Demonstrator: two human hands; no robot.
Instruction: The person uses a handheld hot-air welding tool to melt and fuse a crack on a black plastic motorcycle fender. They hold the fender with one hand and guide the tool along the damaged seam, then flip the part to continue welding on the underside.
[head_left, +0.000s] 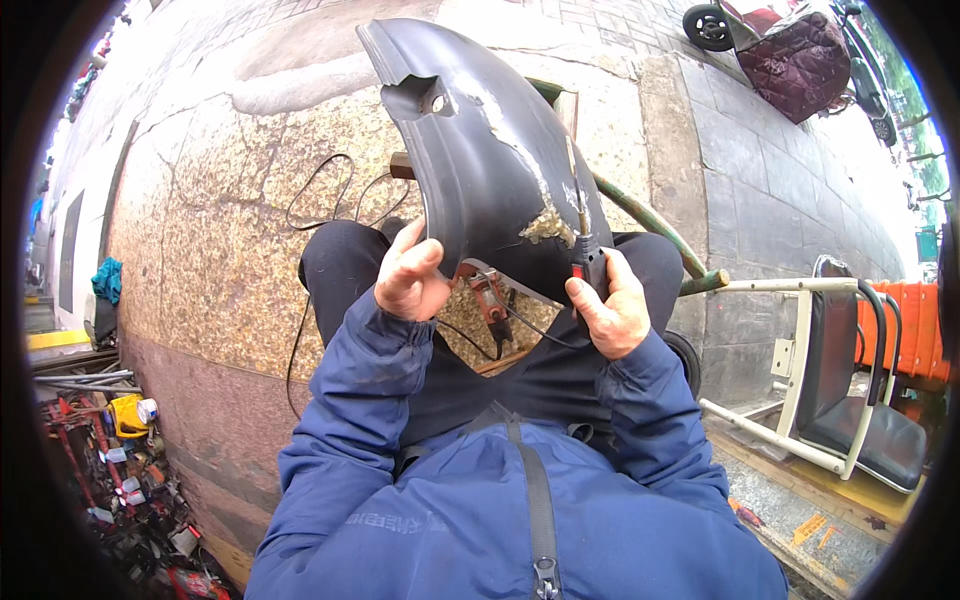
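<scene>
A curved black plastic fender lies across my knees, its far end rising away from me. A pale, rough seam runs down its right side and ends in a yellowish lump. My left hand holds the near left edge, thumb and fingers loosely bent; some fingertips are hidden. My right hand is wrapped round the black handle of a soldering iron with a red switch. Its long thin metal shaft points away from me, along the fender's right side. Below the fender, between my legs, is an orange-red corded power tool.
A green pole slants out behind my right knee. At right stands a metal-framed black chair, with an orange crate behind it. Mixed tools and parts fill the lower left. A black cable loops over the ground.
</scene>
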